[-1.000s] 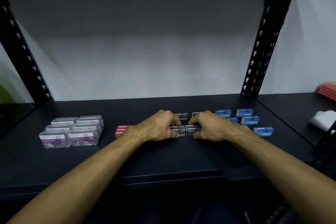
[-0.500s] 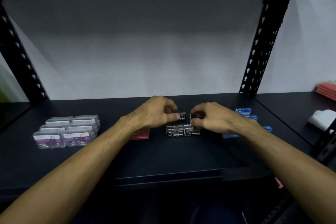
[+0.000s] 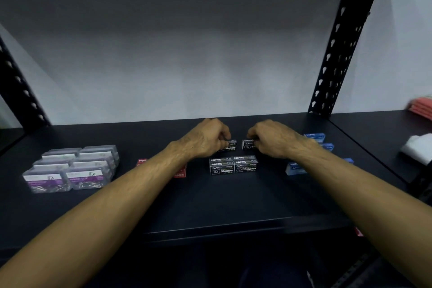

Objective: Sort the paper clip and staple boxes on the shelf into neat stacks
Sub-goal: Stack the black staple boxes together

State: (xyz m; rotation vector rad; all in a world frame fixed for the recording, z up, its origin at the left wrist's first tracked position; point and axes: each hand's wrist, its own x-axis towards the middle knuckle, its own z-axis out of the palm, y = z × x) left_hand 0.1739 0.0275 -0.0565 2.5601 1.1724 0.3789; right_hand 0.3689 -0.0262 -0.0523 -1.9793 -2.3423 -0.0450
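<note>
Each hand pinches one small black cardboard staple box: left hand (image 3: 205, 140) on one (image 3: 230, 145), right hand (image 3: 272, 140) on the other (image 3: 248, 144), mid-shelf toward the back edge. Probably light, stiff, dense; grab the short ends.

Printed "Staples" beside a boxed "10" on the front of the black box (image 3: 230, 145) pinched by the left hand (image 3: 205, 139). Only "10" and "Sta" legible on the black box (image 3: 248, 145) gripped by the right hand (image 3: 272, 139), with "Staples" upside down on its top. Just nearer than both grips, "10 Staples" on the fronts of the black stack (image 3: 233, 166), "Staples" inverted on its tops. Far left of the grips, "PAPER CLIP" on a purple label of a clear box (image 3: 87, 179). Smaller print blurred.
</note>
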